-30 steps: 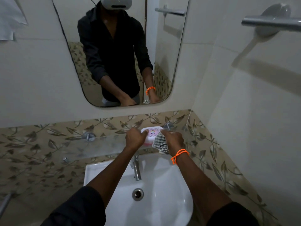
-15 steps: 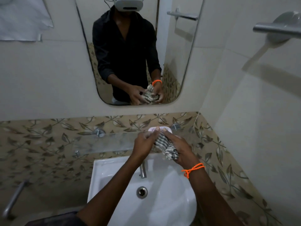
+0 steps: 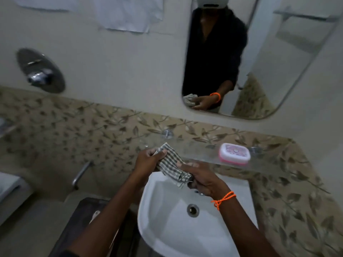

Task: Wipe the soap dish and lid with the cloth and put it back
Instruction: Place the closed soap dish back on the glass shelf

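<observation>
The pink soap dish with its white patterned lid (image 3: 234, 153) sits shut on the glass shelf (image 3: 196, 151), right of both hands and touched by neither. A green-and-white checked cloth (image 3: 171, 163) is stretched between my hands above the back of the basin. My left hand (image 3: 148, 160) pinches its upper end. My right hand (image 3: 203, 179), with an orange thread at the wrist, grips its lower bunched end.
A white wash basin (image 3: 167, 229) with a drain lies under my hands; its tap is mostly hidden by my right hand. A mirror (image 3: 259, 62) hangs above the shelf. A chrome shower valve (image 3: 39, 71) and a wall pipe (image 3: 80, 173) are at left. Leaf-patterned tiles line the wall.
Both hands left the soap dish, which now stands alone on the shelf. The cloth moved left and is now held by both hands. The view swung left and tilted.
</observation>
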